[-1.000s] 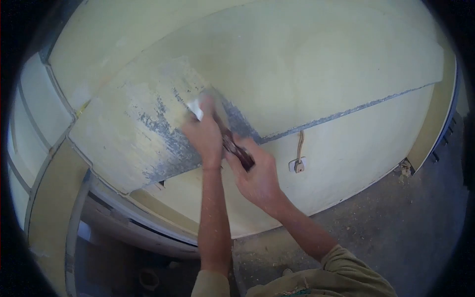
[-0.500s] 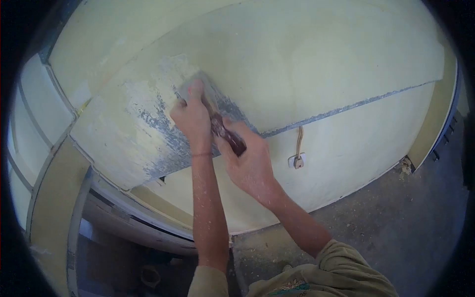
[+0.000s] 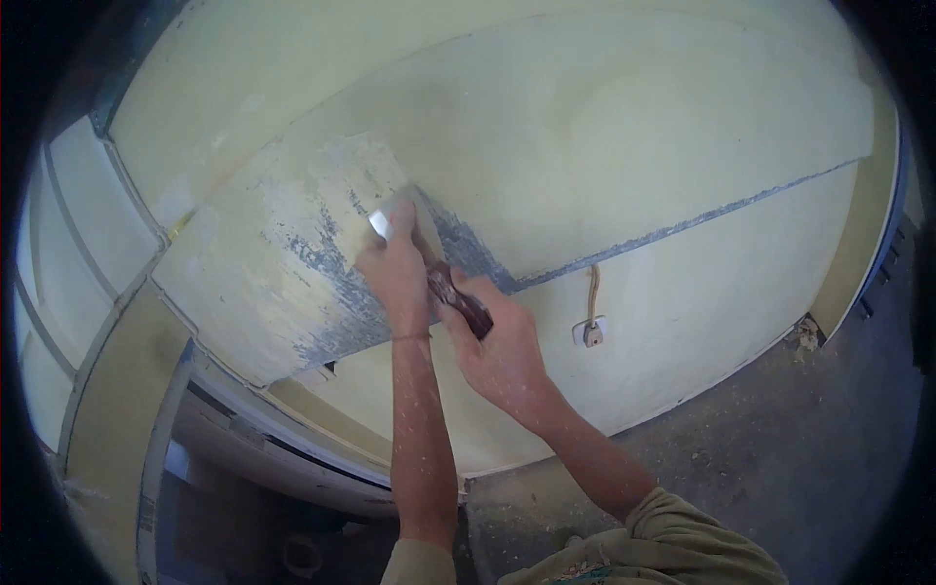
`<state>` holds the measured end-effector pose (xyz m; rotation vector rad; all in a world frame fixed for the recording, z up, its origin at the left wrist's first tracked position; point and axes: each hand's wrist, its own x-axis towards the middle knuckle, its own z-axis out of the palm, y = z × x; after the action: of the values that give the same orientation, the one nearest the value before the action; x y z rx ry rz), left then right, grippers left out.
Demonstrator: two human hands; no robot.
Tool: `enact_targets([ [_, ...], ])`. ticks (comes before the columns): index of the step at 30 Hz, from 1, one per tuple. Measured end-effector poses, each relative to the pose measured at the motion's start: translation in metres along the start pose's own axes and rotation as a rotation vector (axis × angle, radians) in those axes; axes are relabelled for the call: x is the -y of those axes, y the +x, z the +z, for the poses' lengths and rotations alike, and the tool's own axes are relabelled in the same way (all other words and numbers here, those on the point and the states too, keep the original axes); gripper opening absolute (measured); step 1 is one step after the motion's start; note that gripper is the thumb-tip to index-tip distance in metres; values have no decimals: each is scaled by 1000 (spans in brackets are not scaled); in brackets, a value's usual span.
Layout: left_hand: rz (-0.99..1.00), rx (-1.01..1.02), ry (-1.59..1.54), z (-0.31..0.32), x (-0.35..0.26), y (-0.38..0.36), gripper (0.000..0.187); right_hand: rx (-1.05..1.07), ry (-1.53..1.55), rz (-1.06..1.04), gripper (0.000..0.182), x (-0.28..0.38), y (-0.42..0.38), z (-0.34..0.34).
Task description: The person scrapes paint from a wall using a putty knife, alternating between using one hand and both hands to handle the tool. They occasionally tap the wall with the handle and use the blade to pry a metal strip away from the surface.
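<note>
My right hand wraps round the dark wooden handle of a scraper. Fingers of my left hand press on its broad metal blade, which catches the light at one corner. The blade lies against a pale painted wall panel, tilted up and to the left. About it is a scraped patch with dark grey streaks and whitish paint remnants. My left hand covers part of the blade, so its whole edge does not show.
A wall socket with a cord sits below the panel's rough lower edge. On the left are a paned window or door and a pale frame post. Debris dots the grey floor, and dust specks my forearms.
Both hands and the scraper have moved down along the panel. The blade now catches a bright glint. My view has also shifted slightly.
</note>
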<state>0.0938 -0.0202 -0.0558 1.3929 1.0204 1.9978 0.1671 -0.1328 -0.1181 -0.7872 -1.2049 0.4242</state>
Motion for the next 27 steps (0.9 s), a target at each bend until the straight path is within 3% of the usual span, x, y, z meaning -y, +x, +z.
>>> enact_targets([
  [2,-84,12,36,-1,3,-1,41,25,-29,40,30,-2,2,-2],
  [4,180,-105,274,9,-18,13,40,31,67,5,30,-1,24,8],
  [5,197,-90,199,15,-37,32,40,31,67,9,30,5,34,13],
  [7,52,-61,64,19,-61,46,40,-6,26,-123,28,29,52,21],
  [14,-42,-56,13,4,-17,-5,34,65,11,52,26,8,10,-3],
  [17,88,-48,44,4,-3,20,34,8,34,4,28,4,18,8],
  [21,-11,-60,74,14,-70,45,35,-3,52,-101,30,28,61,19],
  [24,-49,-44,174,3,-53,26,36,-1,26,-73,31,27,32,11],
  [27,36,-59,94,-2,-8,17,35,52,49,4,30,12,14,1],
])
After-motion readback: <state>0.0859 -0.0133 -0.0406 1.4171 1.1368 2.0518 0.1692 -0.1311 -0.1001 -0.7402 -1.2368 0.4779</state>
